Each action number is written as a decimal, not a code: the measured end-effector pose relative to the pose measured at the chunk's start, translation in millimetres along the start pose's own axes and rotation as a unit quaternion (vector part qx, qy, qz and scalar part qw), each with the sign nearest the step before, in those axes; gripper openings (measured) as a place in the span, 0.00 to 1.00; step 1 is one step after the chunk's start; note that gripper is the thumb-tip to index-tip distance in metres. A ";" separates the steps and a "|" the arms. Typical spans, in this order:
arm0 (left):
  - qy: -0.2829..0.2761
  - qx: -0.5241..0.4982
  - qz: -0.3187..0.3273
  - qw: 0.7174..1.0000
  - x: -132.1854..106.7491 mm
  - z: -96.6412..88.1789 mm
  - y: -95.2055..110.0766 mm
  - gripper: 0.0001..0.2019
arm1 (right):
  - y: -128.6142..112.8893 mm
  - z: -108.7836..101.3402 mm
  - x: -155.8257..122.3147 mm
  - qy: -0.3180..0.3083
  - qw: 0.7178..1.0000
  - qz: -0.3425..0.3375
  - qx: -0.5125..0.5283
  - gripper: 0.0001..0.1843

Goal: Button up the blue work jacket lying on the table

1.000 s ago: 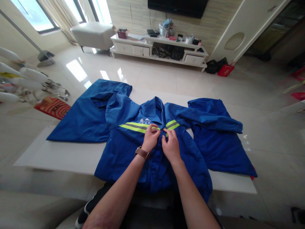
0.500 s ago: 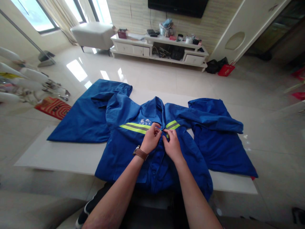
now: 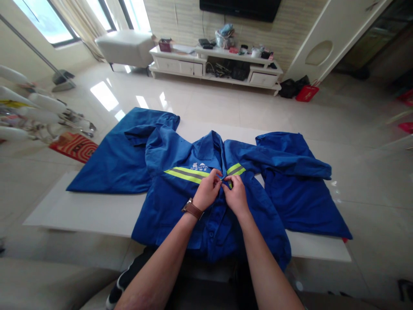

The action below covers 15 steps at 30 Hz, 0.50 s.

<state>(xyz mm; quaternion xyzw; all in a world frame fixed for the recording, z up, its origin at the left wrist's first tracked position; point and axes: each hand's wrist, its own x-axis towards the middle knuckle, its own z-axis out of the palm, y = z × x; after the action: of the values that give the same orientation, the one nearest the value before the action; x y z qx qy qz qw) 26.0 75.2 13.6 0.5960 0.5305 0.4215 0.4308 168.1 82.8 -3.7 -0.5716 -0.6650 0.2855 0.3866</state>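
Note:
A blue work jacket (image 3: pixel 180 202) with yellow-and-grey reflective strips lies spread front side up, its collar pointing away from me. My left hand (image 3: pixel 209 187), with a brown-strapped watch on the wrist, pinches the jacket's front edge at chest height. Right beside it, my right hand (image 3: pixel 235 193) has its fingers closed on the same front placket. The fingertips of both hands almost meet there, and the exact bit of cloth or button between them is hidden. Lower on the placket a button (image 3: pixel 211 234) shows.
Folded blue garments lie on the white table (image 3: pixel 87 215), one at the left (image 3: pixel 112 159) and one at the right (image 3: pixel 297 202). A red patterned bag (image 3: pixel 73 147) is by the left end. Beyond the floor stands a white TV cabinet (image 3: pixel 180 65) with clutter on top.
Both hands stay at the jacket's placket, with the fingertips drawn closer together and the right fingers more curled. The whole view has shifted slightly.

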 end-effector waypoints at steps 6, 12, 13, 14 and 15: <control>0.044 -0.085 -0.046 0.994 3.5 5.0 -11.1 0.04 | -6.8 -0.1 -1.6 0.020 0.999 -0.016 -0.020 0.03; 0.024 -0.218 -0.200 0.955 3.1 12.1 -19.9 0.16 | -7.3 -0.8 -5.4 0.017 0.999 -0.032 -0.032 0.04; 0.010 -0.200 -0.201 0.959 1.9 12.7 -19.2 0.19 | -7.4 -0.7 -5.8 0.016 0.999 -0.033 -0.036 0.05; -0.001 -0.178 -0.195 0.964 0.9 13.3 -18.4 0.21 | -7.7 -0.6 -6.1 0.014 0.998 -0.034 -0.041 0.05; -0.006 -0.157 -0.185 0.970 0.1 14.0 -17.9 0.23 | -8.0 -0.5 -6.3 0.012 0.998 -0.036 -0.046 0.06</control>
<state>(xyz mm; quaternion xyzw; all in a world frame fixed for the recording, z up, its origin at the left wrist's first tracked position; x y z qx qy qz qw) 34.5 75.6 -7.4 0.4147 0.5564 0.4092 0.5925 164.5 75.1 2.0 -0.5678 -0.6929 0.2342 0.3777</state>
